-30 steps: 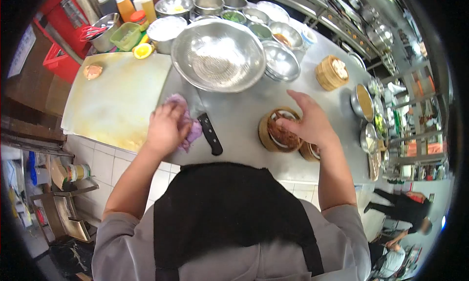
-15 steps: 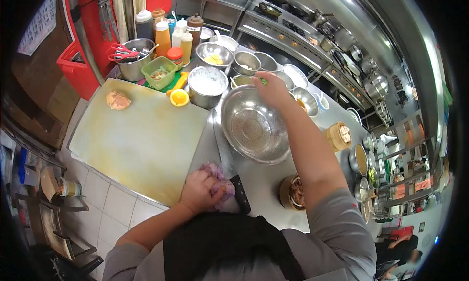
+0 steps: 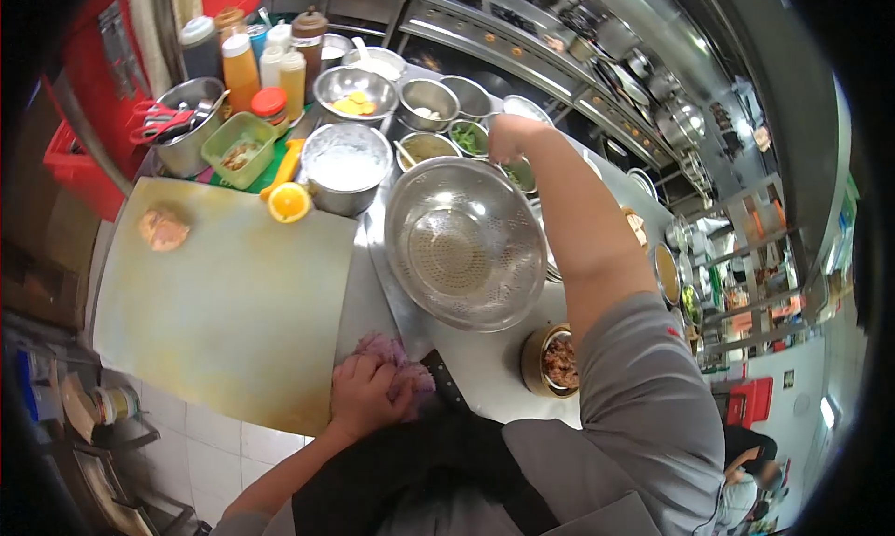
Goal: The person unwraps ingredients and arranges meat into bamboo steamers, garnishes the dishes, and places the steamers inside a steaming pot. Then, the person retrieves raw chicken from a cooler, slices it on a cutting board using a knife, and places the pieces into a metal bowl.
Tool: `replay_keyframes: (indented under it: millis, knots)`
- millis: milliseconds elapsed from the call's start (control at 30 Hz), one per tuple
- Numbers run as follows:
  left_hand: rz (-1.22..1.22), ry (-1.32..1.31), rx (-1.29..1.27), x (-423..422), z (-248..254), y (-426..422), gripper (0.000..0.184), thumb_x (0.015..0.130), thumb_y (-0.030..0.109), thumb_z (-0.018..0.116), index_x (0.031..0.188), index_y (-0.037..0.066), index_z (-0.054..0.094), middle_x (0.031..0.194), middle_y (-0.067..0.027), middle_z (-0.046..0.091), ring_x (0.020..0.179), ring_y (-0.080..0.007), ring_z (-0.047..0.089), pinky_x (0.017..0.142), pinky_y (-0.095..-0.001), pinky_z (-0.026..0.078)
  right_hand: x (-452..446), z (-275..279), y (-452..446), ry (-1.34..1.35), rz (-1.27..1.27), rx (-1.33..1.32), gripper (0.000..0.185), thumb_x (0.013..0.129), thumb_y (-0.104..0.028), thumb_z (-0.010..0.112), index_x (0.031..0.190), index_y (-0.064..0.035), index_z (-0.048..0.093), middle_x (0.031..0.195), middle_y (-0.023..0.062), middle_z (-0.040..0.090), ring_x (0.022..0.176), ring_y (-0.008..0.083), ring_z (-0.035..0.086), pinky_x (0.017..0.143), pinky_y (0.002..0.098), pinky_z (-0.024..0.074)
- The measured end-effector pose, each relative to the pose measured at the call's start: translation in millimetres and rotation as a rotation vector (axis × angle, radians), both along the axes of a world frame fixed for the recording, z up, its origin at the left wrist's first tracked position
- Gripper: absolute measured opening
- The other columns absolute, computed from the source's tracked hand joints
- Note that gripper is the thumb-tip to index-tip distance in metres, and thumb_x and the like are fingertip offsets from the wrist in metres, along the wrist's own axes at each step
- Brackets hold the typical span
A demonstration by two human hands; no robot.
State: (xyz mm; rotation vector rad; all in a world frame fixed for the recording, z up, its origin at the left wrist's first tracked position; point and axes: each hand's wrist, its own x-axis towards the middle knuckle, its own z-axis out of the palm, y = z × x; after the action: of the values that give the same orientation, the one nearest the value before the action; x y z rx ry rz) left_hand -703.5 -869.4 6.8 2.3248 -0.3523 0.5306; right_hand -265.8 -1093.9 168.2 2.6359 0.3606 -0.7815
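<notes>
My right hand [image 3: 515,139] is closed at the far rim of a perforated steel colander [image 3: 447,256]; its fingertips are partly hidden. The colander looks tilted and raised, with nothing inside. My left hand [image 3: 365,391] grips a bunched purple cloth [image 3: 384,350] at the counter's near edge. Beside the cloth is a knife with a black handle [image 3: 442,379], its blade running up along the cutting board [image 3: 224,294]. Small bowls sit around my right hand, one with chopped greens [image 3: 466,137].
A piece of raw meat [image 3: 163,229] lies on the board. Behind stand a half orange [image 3: 289,202], a pot of white powder [image 3: 346,163], a green tub [image 3: 239,154] and several sauce bottles. A steamer of meat [image 3: 555,361] is at the right. Stoves [image 3: 503,47] line the back.
The colander appears larger and more tilted, having come up towards me with my right hand. My view has shifted, moving the board and bottles left. My left hand stays on the cloth.
</notes>
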Motion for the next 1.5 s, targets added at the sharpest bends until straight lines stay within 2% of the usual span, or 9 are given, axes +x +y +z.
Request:
replay_keyframes:
  millis: [133, 233, 400, 567, 800, 1000, 1267, 1467, 1500]
  knots:
    - [-0.007, -0.015, 0.025, 2, 3, -1, 0.023, 0.073, 0.029, 0.077, 0.079, 0.010, 0.066, 0.089, -0.0086, 0.059, 0.083, -0.0314, 0.058, 0.072, -0.0441, 0.046, -38, -7, -45, -0.033, -0.104, 0.279, 0.029, 0.076, -0.024, 0.075, 0.102, -0.0107, 0.079, 0.088, 0.0086, 0.075, 0.067, 0.0208, 0.070, 0.065, 0.0376, 0.0566]
    - [-0.009, -0.017, 0.032, 3, 7, -3, 0.021, 0.074, 0.026, 0.078, 0.080, 0.009, 0.067, 0.088, -0.0102, 0.060, 0.081, -0.0326, 0.058, 0.071, -0.0451, 0.046, -48, -6, -41, -0.124, -0.054, 0.265, 0.033, 0.076, -0.023, 0.077, 0.106, -0.0096, 0.077, 0.093, 0.0117, 0.076, 0.078, 0.0257, 0.072, 0.073, 0.0382, 0.0571]
    - [-0.011, -0.007, 0.037, 1, 2, -3, 0.018, 0.073, 0.023, 0.077, 0.080, 0.010, 0.066, 0.087, -0.0097, 0.059, 0.079, -0.0323, 0.058, 0.070, -0.0449, 0.047, -45, -26, -46, -0.136, 0.092, 0.559, 0.039, 0.076, -0.029, 0.081, 0.109, -0.0093, 0.076, 0.102, 0.0132, 0.076, 0.096, 0.0289, 0.072, 0.085, 0.0385, 0.0553]
    - [-0.001, -0.010, 0.050, 1, -1, -3, 0.019, 0.073, 0.025, 0.077, 0.080, 0.012, 0.066, 0.089, -0.0080, 0.059, 0.083, -0.0310, 0.058, 0.072, -0.0440, 0.047, -46, -46, -29, -0.090, 0.256, 0.259, 0.030, 0.079, -0.023, 0.069, 0.107, -0.0159, 0.077, 0.102, 0.0121, 0.074, 0.097, 0.0339, 0.069, 0.084, 0.0430, 0.0545]
    - [-0.016, 0.000, 0.043, 1, 7, -3, 0.019, 0.073, 0.022, 0.078, 0.083, 0.010, 0.066, 0.089, -0.0100, 0.060, 0.082, -0.0329, 0.058, 0.072, -0.0448, 0.047, -63, -58, -19, -0.102, 0.295, 0.203, 0.028, 0.083, -0.015, 0.062, 0.107, -0.0147, 0.076, 0.107, 0.0151, 0.073, 0.102, 0.0340, 0.069, 0.086, 0.0420, 0.0541]
    - [-0.009, 0.005, 0.038, 0, 6, -3, 0.021, 0.073, 0.024, 0.078, 0.083, 0.010, 0.066, 0.091, -0.0099, 0.059, 0.085, -0.0320, 0.059, 0.075, -0.0443, 0.047, -46, -38, -41, -0.196, 0.180, 0.459, 0.025, 0.073, -0.019, 0.077, 0.097, -0.0110, 0.080, 0.097, 0.0152, 0.075, 0.092, 0.0320, 0.072, 0.083, 0.0406, 0.0567]
    - [-0.020, -0.014, 0.044, -1, 10, -3, 0.022, 0.073, 0.024, 0.077, 0.083, 0.009, 0.066, 0.091, -0.0110, 0.060, 0.086, -0.0333, 0.059, 0.076, -0.0445, 0.048, -52, -24, -54, -0.176, -0.219, 0.889, 0.021, 0.080, -0.020, 0.079, 0.091, -0.0023, 0.077, 0.075, 0.0102, 0.073, 0.063, 0.0174, 0.068, 0.063, 0.0328, 0.0555]
    - [-0.013, -0.022, 0.047, -2, 11, -5, 0.022, 0.075, 0.025, 0.076, 0.083, 0.008, 0.065, 0.090, -0.0132, 0.061, 0.083, -0.0356, 0.059, 0.071, -0.0470, 0.048, -74, -3, -68, -0.199, -0.282, 1.085, 0.021, 0.082, -0.022, 0.079, 0.088, -0.0013, 0.077, 0.072, 0.0060, 0.071, 0.055, 0.0113, 0.063, 0.054, 0.0284, 0.0524]
    - [-0.012, -0.042, 0.050, -2, 10, -4, 0.022, 0.076, 0.026, 0.076, 0.083, 0.008, 0.065, 0.090, -0.0139, 0.061, 0.082, -0.0361, 0.059, 0.070, -0.0476, 0.047, -91, 12, -67, -0.240, -0.273, 1.026, 0.020, 0.083, -0.020, 0.078, 0.090, -0.0014, 0.077, 0.069, 0.0044, 0.070, 0.054, 0.0096, 0.058, 0.049, 0.0262, 0.0445]
